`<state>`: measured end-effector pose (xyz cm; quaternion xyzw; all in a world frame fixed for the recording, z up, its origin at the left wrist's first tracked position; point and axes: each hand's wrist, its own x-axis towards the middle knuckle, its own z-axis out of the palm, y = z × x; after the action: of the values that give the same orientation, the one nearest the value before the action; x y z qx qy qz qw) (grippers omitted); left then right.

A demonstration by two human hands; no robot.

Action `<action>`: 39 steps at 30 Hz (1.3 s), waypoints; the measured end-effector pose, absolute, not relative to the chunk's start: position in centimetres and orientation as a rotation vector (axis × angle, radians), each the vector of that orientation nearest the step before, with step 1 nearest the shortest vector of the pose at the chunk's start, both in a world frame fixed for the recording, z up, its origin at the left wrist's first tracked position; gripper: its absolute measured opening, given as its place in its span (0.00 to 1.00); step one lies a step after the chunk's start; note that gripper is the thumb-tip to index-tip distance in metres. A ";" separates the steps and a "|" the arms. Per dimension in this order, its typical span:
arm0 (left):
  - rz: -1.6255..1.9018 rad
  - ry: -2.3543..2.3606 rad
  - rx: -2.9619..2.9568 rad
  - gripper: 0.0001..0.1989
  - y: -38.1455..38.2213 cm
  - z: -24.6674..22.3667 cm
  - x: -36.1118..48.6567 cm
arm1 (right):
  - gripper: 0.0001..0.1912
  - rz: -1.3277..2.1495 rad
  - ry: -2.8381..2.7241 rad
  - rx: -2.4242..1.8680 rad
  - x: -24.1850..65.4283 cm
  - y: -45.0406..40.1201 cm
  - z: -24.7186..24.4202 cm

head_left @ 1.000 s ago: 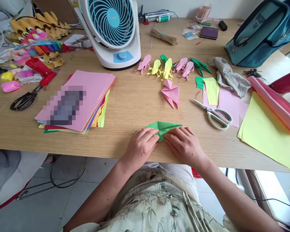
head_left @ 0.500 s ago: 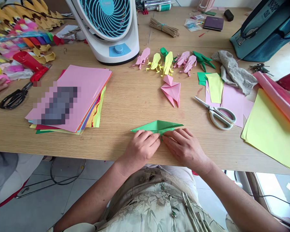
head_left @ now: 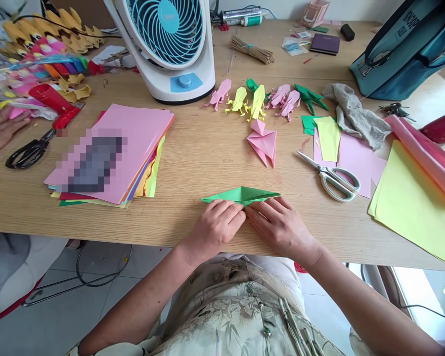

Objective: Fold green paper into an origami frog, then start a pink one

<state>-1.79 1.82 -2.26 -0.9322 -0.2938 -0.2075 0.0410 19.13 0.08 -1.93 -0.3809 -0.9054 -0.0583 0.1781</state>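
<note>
A green sheet of origami paper, folded into a long pointed shape, lies on the table close to its front edge. My left hand presses on its near left side, fingers bent and together. On the near right side, my right hand grips the paper with curled fingers. The thumbs and fingertips almost meet at the paper's middle, and they hide its near edge. Beyond it sits a folded pink origami piece. Finished folded figures in pink, yellow and green, such as a yellow one, stand farther back.
White-handled scissors lie to the right, near yellow sheets and a grey cloth. Left is a stack of coloured paper, with black-handled scissors and another person's hand beyond. A fan stands behind.
My right hand has shifted slightly left, closer to my left hand, along the green paper. At far left, the other person's hand has moved farther into view.
</note>
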 end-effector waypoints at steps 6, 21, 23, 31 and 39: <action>-0.752 -0.986 -2.905 0.09 1.9 -2.5 -2.0 | 0.09 -0.172 -2.521 -1.125 18.4 0.3 -2.2; -0.817 -1.324 -2.781 0.05 0.2 -3.4 -0.7 | 0.11 -0.250 -2.522 -1.097 18.4 0.1 -2.7; -0.819 -1.348 -2.768 0.05 0.1 -3.3 -0.6 | 0.11 -0.252 -2.514 -1.096 18.4 0.1 -2.7; -0.789 -1.298 -2.723 0.06 0.0 -3.6 -0.5 | 0.10 -0.157 -2.510 -1.090 18.8 -0.8 -1.3; -0.747 -1.270 -2.707 0.06 0.1 -3.5 -0.5 | 0.14 -0.171 -2.586 -1.058 19.7 0.9 -0.8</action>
<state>-0.47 0.10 -3.51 -0.8779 -0.4120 -0.2424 0.0297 19.70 0.91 -0.78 -0.3725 -0.9103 -0.0603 0.1704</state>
